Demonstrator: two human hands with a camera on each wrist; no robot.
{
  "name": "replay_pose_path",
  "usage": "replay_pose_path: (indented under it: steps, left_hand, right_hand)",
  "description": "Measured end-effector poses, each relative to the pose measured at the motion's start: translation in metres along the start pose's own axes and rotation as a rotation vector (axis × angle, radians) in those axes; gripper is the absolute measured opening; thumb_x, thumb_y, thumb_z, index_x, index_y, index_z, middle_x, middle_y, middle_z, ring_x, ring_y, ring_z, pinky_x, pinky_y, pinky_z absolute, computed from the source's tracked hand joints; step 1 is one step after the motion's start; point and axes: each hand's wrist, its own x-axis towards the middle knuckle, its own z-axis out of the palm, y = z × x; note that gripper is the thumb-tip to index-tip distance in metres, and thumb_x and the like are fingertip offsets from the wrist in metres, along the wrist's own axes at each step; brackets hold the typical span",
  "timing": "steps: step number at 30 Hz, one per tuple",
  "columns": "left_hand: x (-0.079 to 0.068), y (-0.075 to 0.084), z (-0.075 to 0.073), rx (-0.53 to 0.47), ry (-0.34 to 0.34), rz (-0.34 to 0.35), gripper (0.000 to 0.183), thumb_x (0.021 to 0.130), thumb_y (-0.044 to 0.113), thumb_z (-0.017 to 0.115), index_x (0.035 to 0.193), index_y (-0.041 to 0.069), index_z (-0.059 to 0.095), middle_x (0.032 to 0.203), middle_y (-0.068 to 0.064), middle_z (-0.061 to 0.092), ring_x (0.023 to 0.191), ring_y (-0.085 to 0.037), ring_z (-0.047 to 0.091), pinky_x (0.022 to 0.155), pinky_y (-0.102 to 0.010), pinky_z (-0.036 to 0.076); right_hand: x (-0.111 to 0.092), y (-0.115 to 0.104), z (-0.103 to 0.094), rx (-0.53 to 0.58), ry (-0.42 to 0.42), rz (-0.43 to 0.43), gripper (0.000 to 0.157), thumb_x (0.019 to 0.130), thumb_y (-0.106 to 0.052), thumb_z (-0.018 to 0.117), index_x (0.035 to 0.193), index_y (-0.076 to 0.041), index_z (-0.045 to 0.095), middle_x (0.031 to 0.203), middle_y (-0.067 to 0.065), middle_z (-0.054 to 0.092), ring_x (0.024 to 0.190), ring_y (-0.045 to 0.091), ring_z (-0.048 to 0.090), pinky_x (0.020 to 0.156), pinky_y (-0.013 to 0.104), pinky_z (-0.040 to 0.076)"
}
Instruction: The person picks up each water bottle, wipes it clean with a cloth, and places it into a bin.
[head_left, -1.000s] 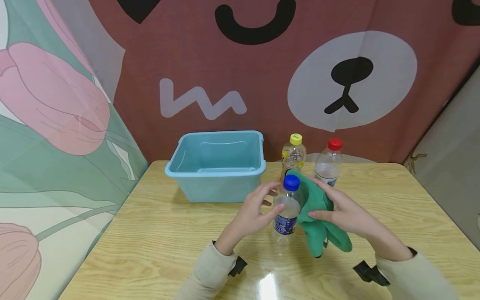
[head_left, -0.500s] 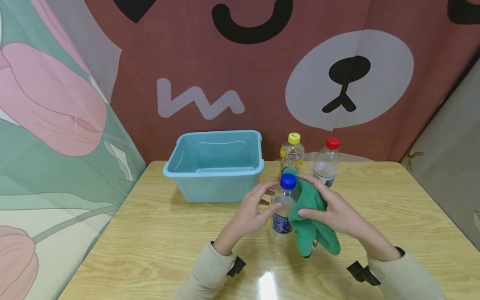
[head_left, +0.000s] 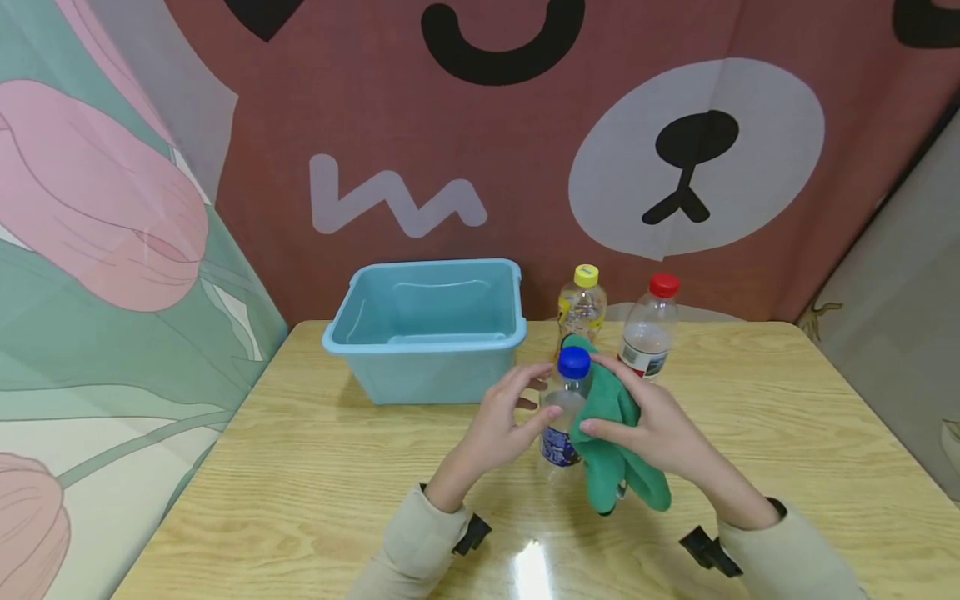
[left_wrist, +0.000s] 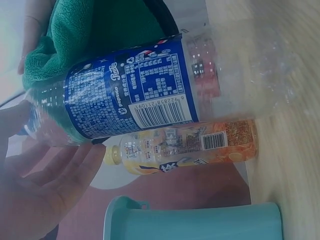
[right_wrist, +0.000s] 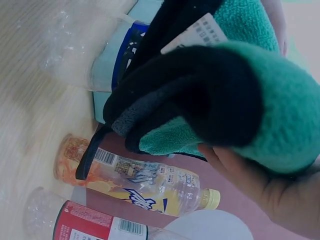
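Note:
A clear plastic bottle (head_left: 558, 448) with a blue cap and blue label stands upright on the table. My left hand (head_left: 501, 421) holds it by its upper part, thumb in front and fingers curved round the far side. Pressed against the bottle's right side is a green cloth (head_left: 602, 467) with black edging, which hangs down in folds. My right hand (head_left: 656, 425) grips this cloth between thumb and fingers. In the right wrist view, a white tag (right_wrist: 197, 34) shows on the cloth, which hides part of the bottle.
A light blue plastic tub (head_left: 427, 372) stands at the back left of the wooden table (head_left: 300, 475). Behind the hands are a yellow-capped bottle (head_left: 582, 307) with some orange on it and a red-capped bottle (head_left: 647, 337). A printed curtain (head_left: 525, 167) hangs behind the table.
My right hand and the green cloth have moved left, closer against the blue-capped bottle. The left hand and that bottle have hardly moved. The view has shifted slightly.

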Motion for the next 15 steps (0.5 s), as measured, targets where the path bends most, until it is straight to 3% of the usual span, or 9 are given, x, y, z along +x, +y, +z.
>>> replay_pose_path:
  steps: [6, 15]
  left_hand:
    - [0.0, 0.0, 0.0, -0.023, 0.003, 0.005, 0.042, 0.087, 0.01, 0.062, 0.124, -0.004, 0.046, 0.119, -0.017, 0.052, 0.099, -0.03, 0.055, 0.073, -0.022, 0.052]
    - [-0.002, 0.002, 0.001, -0.128, 0.0, -0.065, 0.041, 0.088, 0.008, 0.06, 0.126, -0.002, 0.046, 0.121, -0.018, 0.05, 0.103, -0.032, 0.053, 0.076, -0.023, 0.051]
  right_hand:
    - [-0.001, 0.003, 0.002, 0.016, -0.014, 0.058, 0.073, 0.078, -0.02, 0.073, 0.139, -0.01, 0.033, 0.121, 0.02, 0.051, 0.097, 0.032, 0.056, 0.077, 0.05, 0.049]
    - [-0.005, 0.012, 0.007, 0.053, -0.013, 0.089, 0.074, 0.078, -0.019, 0.072, 0.139, -0.008, 0.033, 0.123, 0.022, 0.049, 0.1, 0.035, 0.054, 0.079, 0.054, 0.047]
